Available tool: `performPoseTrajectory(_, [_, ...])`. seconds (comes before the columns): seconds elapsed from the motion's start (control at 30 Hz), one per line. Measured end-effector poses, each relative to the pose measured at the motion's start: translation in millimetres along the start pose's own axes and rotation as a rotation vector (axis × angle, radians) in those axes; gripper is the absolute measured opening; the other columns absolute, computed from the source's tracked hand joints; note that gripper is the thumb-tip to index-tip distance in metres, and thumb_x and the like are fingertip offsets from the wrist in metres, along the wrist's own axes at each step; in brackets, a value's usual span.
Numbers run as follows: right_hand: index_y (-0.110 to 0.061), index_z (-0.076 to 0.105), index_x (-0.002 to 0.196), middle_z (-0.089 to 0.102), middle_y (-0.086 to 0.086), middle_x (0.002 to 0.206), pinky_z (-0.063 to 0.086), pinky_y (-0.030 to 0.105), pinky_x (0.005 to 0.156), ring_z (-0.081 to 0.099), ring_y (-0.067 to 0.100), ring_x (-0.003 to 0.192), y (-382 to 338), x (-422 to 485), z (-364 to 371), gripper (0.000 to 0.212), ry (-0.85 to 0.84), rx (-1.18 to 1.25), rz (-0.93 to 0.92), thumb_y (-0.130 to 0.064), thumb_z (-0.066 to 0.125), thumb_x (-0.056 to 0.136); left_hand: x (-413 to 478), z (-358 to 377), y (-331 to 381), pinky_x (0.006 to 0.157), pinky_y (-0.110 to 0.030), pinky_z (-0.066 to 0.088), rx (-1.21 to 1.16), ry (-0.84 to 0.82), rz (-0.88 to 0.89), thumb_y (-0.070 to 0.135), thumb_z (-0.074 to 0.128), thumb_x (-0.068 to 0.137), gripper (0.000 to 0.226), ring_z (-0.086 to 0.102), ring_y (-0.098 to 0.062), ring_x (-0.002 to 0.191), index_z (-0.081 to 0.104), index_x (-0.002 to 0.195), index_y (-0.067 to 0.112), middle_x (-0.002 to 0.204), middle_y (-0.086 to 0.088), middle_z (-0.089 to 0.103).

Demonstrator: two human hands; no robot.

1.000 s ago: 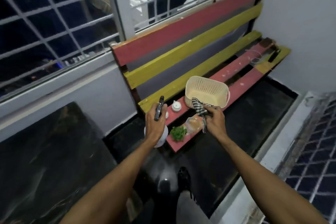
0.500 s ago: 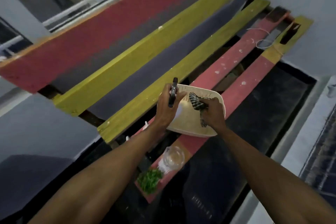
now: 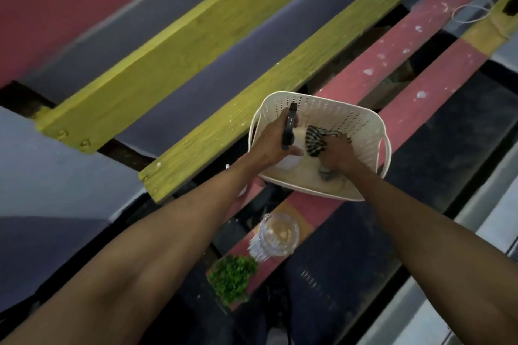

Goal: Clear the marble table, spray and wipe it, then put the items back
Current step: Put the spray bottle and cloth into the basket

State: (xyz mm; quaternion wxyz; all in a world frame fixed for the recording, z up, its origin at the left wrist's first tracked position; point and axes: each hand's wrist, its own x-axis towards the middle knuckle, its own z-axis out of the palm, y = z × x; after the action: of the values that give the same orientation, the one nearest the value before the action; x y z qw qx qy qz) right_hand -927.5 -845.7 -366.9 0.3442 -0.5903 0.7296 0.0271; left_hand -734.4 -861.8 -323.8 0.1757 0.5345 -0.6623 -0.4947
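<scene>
A cream perforated basket (image 3: pixel 361 117) sits on the red seat slats of a bench. Both my hands are inside it. My left hand (image 3: pixel 273 143) grips a white spray bottle (image 3: pixel 288 161) by its black trigger head. My right hand (image 3: pixel 337 157) holds a black-and-white striped cloth (image 3: pixel 316 140) down against the basket's floor. On the slat nearer to me stand a clear glass jar (image 3: pixel 277 234) and a small green plant (image 3: pixel 232 279). The marble table is out of view.
The bench (image 3: pixel 196 36) has red and yellow back slats and pink seat slats with gaps between them. A loose string (image 3: pixel 465 8) lies at its far right end. Dark floor lies below, and a pale ledge (image 3: pixel 476 232) runs on the right.
I have leaned in over the bench. Both hands went from beside the basket down into it, carrying the spray bottle and the cloth with them.
</scene>
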Motion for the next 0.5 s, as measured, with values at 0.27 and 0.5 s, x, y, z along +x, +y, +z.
performPoseTrajectory(0.27, [-0.007,0.067,0.125,0.063,0.016,0.127,0.045,0.038,0.1,0.057,0.033,0.12,-42.1,-87.3,-34.9,0.042,0.432,0.294,-0.015,0.0,0.053,0.086,-56.3,-54.7,23.2,0.089,-0.04,0.058,0.099,0.073,0.042,-0.009,0.073,0.08,0.062,0.065,-0.024,0.103,0.05,0.133,0.014,0.126,-0.005,0.062])
performPoseTrajectory(0.5, [-0.009,0.062,0.114,0.061,0.006,0.109,0.043,0.025,0.081,0.059,0.023,0.101,-131.0,-185.7,61.3,0.023,0.36,0.271,-0.494,-0.006,0.048,0.096,-206.2,-66.6,-33.2,0.092,-0.04,0.058,-0.152,0.878,-0.266,0.001,0.063,0.09,0.03,0.067,-0.014,0.101,0.062,0.117,0.014,0.111,0.001,0.07])
